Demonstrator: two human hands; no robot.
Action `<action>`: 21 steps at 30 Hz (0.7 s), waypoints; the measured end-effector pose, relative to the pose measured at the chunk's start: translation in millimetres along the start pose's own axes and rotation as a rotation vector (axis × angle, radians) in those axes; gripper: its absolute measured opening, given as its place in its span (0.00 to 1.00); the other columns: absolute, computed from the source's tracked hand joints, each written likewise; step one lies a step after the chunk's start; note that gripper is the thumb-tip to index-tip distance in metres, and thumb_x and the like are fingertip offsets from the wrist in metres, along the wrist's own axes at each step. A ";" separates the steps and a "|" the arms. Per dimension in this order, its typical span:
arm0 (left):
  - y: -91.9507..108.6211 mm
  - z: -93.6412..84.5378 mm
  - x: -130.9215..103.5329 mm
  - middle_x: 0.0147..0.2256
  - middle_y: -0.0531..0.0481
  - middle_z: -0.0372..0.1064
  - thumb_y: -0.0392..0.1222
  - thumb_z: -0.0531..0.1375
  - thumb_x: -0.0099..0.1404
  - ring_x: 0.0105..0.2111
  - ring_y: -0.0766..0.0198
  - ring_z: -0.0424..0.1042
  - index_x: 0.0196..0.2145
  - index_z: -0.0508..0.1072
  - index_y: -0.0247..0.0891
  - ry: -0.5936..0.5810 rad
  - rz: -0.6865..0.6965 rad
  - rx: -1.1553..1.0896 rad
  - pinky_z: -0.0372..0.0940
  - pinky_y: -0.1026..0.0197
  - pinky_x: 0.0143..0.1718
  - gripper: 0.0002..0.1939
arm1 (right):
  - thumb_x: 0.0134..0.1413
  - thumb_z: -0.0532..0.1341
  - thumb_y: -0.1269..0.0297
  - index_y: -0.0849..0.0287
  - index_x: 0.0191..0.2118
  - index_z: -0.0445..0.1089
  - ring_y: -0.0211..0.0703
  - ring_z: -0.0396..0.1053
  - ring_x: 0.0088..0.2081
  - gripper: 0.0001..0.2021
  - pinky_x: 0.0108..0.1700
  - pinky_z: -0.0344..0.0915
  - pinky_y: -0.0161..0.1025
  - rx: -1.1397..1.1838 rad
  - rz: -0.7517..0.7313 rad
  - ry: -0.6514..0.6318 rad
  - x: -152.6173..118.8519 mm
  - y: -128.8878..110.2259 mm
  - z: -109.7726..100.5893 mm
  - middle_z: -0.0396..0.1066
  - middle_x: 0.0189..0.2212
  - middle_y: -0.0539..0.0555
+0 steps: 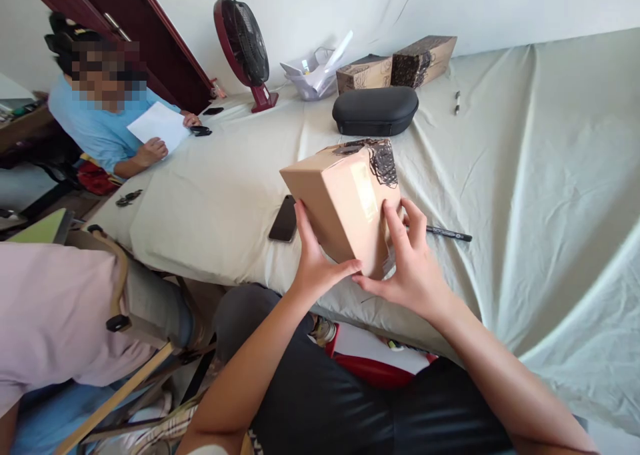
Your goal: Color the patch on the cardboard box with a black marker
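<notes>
So I've got the cardboard box (333, 198) right in front of me, tilted, between both hands and touching both. My left hand (316, 260) is spread in a wide C, fingers up the left face and thumb by the near lower corner. My right hand (414, 263) curls round the other side, fingers bent against the taped face, thumb almost meeting the left one, so it's basically a two-handed clasp and neither hand is clearly nearer.

The longest-looking edge runs away from me, leaning a bit left, but at this angle I can't tell if that's truly the long axis. The black scribble (384, 165) is at the far right end, away from my palms. Can't tell if the bottom touches the cloth either. Pen (453, 233) sits just beyond my right fingers, phone (283, 220) just beside my left.
</notes>
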State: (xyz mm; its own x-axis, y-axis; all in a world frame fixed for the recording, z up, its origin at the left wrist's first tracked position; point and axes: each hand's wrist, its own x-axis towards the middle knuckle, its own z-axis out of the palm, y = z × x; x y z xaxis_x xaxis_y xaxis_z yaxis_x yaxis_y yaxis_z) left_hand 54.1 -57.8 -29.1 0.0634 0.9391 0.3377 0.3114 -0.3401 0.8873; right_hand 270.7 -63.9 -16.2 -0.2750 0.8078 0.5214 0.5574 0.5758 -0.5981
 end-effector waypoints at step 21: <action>-0.4 -52.5 8.1 0.55 0.45 0.83 0.56 0.66 0.60 0.58 0.41 0.79 0.69 0.72 0.47 -0.230 -0.330 -0.493 0.74 0.42 0.61 0.40 | 0.49 0.75 0.41 0.51 0.60 0.77 0.69 0.80 0.59 0.35 0.58 0.80 0.61 1.130 0.568 -0.232 3.9 27.0 -30.3 0.83 0.56 0.60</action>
State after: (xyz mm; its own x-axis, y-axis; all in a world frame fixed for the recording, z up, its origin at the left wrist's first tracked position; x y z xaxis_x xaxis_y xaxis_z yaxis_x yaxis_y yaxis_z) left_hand 4.7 -52.6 -10.3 0.2574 0.9663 -0.0058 -0.1208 0.0382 0.9919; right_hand 308.4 -49.0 -11.8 -0.4114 0.9111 -0.0243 -0.2979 -0.1596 -0.9412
